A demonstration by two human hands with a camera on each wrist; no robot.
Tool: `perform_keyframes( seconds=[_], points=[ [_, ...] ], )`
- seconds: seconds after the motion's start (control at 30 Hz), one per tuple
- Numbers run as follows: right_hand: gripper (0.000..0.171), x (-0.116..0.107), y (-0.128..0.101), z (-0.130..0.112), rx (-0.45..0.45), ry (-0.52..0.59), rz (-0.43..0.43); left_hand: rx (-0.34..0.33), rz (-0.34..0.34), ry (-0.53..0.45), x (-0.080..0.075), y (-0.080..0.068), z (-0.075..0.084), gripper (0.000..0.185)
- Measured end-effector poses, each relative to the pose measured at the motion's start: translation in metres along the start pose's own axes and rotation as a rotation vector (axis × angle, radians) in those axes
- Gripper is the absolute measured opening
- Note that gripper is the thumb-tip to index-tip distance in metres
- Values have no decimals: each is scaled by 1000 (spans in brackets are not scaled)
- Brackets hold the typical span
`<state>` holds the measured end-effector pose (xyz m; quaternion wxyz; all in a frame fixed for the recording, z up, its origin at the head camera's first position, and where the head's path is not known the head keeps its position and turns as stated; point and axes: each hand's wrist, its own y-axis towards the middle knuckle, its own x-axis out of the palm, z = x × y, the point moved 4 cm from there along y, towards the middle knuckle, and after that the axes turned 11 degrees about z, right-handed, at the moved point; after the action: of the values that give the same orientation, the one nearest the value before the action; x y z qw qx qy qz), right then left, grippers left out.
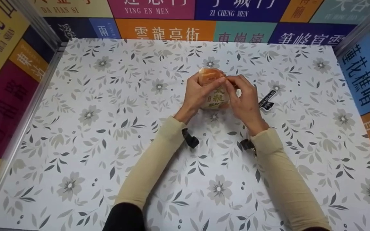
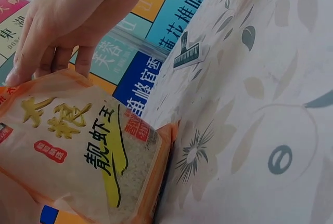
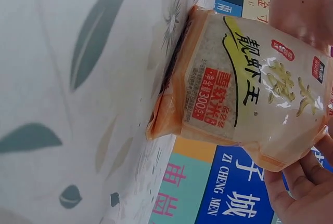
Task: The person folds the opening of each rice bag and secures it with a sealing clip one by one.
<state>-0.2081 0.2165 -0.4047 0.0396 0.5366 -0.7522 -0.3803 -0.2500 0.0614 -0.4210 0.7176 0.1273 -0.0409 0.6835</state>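
While upright, rice bag pinched by both hands' fingers.

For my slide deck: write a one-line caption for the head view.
Both hands, left and right, grip the top of a rice bag upright on the floral tablecloth.

Black comb-like clip on floral tablecloth, colourful walls with Chinese signs around.

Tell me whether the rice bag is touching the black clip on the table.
Apart. The head view shows the rice bag held by both hands, and bare tablecloth lies between the right hand and the black clip.
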Motion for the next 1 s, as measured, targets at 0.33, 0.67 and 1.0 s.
perform_keyframes(
  seconds=[0.33,0.67,1.0],
  points=[
    [20,0,1,3,31,32,21,8,54,65,-1,0,-2,33],
    [19,-4,2,4,31,49,57,53,49,60,0,1,-2,27],
    [18,-2,2,-1,59,72,100,61,51,52,0,3,-1,24]
  ],
)
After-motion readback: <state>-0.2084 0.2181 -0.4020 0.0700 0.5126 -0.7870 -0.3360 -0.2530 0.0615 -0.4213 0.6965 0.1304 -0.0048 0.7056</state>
